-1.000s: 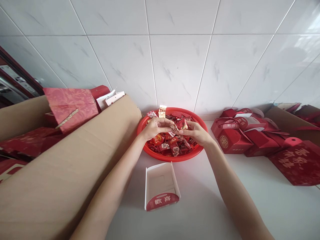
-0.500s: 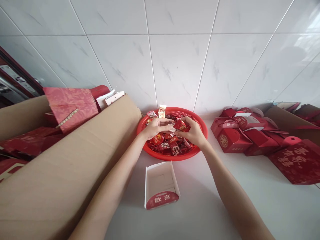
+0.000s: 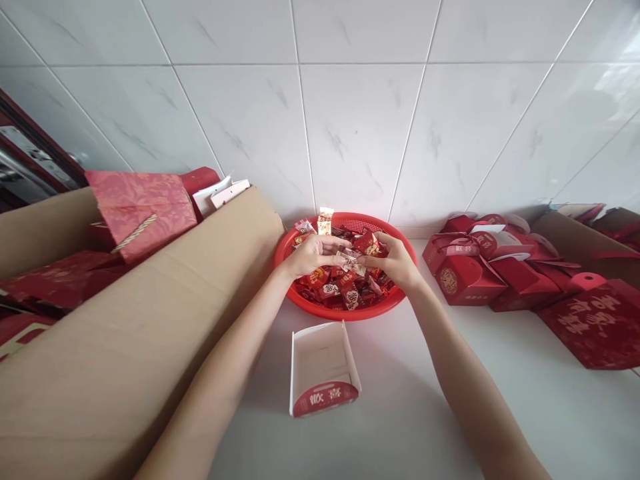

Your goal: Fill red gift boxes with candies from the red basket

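Note:
A red oval basket (image 3: pixel 345 315) full of wrapped candies (image 3: pixel 351 297) stands against the tiled wall. Over its left part, my left hand (image 3: pixel 316 257) has its fingers closed on a pale wrapped candy (image 3: pixel 353 262). My right hand (image 3: pixel 395 260) is over the right part; its thumb touches the same pale candy, and a red wrapped candy (image 3: pixel 367 244) is held at its fingers. In front of the basket sits an open white box (image 3: pixel 320 363) with a red front flap, with nothing visible inside.
On the left a large cardboard box (image 3: pixel 150 313) holds red gift bags (image 3: pixel 145 213). At the right lies a pile of red gift boxes (image 3: pixel 470 280), beside another cardboard box (image 3: pixel 575 237). The tiled wall (image 3: pixel 355 133) rises behind the basket.
My right hand has shifted slightly right, with the red candy in it. The pale candy between the hands now shows more fully. My left hand has barely moved.

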A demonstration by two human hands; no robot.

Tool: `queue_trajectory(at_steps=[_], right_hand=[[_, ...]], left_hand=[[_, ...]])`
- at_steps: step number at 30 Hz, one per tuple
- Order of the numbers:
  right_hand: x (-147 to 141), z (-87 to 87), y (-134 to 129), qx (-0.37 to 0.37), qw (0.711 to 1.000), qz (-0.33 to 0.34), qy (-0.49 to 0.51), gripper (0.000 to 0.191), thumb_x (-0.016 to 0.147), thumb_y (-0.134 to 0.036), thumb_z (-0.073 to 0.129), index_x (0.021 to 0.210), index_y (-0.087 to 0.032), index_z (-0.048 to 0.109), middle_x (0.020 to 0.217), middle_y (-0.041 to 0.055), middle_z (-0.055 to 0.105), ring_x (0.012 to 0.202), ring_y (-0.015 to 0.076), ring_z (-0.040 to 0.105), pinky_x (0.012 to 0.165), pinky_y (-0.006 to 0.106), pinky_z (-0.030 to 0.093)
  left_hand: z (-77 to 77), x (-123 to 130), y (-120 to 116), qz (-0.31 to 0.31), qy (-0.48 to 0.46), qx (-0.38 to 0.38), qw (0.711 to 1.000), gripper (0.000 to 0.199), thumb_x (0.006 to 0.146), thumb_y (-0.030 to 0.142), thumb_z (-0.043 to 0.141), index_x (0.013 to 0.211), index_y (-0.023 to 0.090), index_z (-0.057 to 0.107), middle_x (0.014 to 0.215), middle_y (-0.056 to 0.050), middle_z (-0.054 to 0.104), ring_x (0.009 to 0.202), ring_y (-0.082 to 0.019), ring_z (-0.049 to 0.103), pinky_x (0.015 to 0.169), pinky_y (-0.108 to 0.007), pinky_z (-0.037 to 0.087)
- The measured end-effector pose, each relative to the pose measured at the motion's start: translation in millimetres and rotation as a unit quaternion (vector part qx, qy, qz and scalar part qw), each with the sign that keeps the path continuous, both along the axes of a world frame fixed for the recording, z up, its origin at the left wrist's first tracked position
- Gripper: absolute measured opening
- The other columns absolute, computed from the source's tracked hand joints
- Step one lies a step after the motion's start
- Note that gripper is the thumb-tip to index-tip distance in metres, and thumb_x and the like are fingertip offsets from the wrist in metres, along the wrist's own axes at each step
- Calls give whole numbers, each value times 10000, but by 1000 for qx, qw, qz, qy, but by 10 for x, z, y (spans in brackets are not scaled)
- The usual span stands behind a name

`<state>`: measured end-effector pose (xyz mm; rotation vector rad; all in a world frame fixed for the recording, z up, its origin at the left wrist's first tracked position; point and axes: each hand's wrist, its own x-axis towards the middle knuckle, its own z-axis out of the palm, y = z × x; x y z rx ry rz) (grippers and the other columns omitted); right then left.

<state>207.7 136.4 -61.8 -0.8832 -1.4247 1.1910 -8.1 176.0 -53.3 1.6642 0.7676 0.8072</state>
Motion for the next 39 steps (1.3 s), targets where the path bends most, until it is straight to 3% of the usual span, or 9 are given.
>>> queue_trajectory(at_steps=[5, 8, 11, 15, 17, 21, 26, 31, 39], right_hand=[[-5, -12, 14, 9, 999, -11, -32, 376, 607, -373, 881, 869, -197, 678, 838, 27, 705, 771, 225, 651, 722, 365, 535], [-7, -21, 29, 48, 995, -49, -69, 343, 640, -393, 862, 846, -201, 666, 817, 18, 695, 766, 219, 635, 724, 353, 516], [-20, -11, 25, 69, 992, -38, -95, 383, 658, -408, 854, 925, -207, 667, 904, 30, 710, 855, 239, 644, 780, 359, 511], [-43, -17, 25, 100, 978, -53, -178, 421, 642, -380, 853, 971, -205, 655, 1005, 49, 701, 958, 270, 636, 861, 387, 487], [-44, -36, 39, 115, 970, -62, -203, 341, 699, -377, 795, 953, -200, 653, 983, 49, 701, 933, 265, 638, 857, 392, 484], [-19, -68, 73, 127, 968, -91, -194, 255, 753, -364, 721, 930, -191, 661, 909, 48, 705, 891, 251, 639, 839, 383, 492], [3, -58, 69, 99, 982, -68, -143, 241, 742, -337, 722, 910, -177, 656, 887, 37, 701, 834, 223, 638, 801, 358, 504], [-6, -35, 47, 74, 984, -69, -143, 287, 721, -312, 734, 959, -169, 664, 947, 54, 718, 889, 235, 652, 839, 366, 506], [-3, -50, 33, 44, 988, -55, -139, 301, 720, -310, 733, 982, -176, 672, 902, 32, 719, 864, 228, 660, 807, 358, 529]], left_hand=[[-9, 1, 4, -17, 3, -26, 1000, 490, 611, 310, 891, 1049, 143, 747, 826, -57, 767, 752, -201, 714, 739, -335, 589], [-5, 9, 5, 15, 2, -56, 998, 496, 629, 293, 872, 1076, 137, 725, 839, -60, 764, 748, -207, 718, 695, -327, 591], [4, 17, 2, 49, 4, -78, 996, 509, 672, 296, 835, 1133, 133, 696, 815, -61, 756, 728, -235, 730, 692, -364, 597], [13, 28, 1, 63, 13, -115, 991, 348, 686, 304, 812, 979, 137, 727, 763, -56, 745, 713, -250, 736, 720, -380, 597], [22, 35, -1, 59, 24, -140, 988, 303, 717, 370, 804, 887, 136, 717, 766, -68, 748, 711, -238, 734, 722, -363, 594], [44, 40, -19, 57, 32, -173, 983, 508, 791, 647, 683, 797, 141, 631, 712, -82, 734, 633, -202, 709, 631, -317, 572], [29, 17, -22, 0, 74, -99, 992, 494, 672, 590, 818, 821, 142, 670, 704, -24, 717, 617, -159, 667, 622, -276, 551], [-9, -5, 10, -11, 58, -30, 998, 431, 699, 538, 816, 786, 136, 687, 676, 2, 676, 616, -145, 633, 624, -269, 528], [-6, -3, 16, -9, 61, -10, 998, 383, 689, 490, 828, 761, 139, 694, 670, 2, 668, 609, -140, 619, 614, -262, 512]])
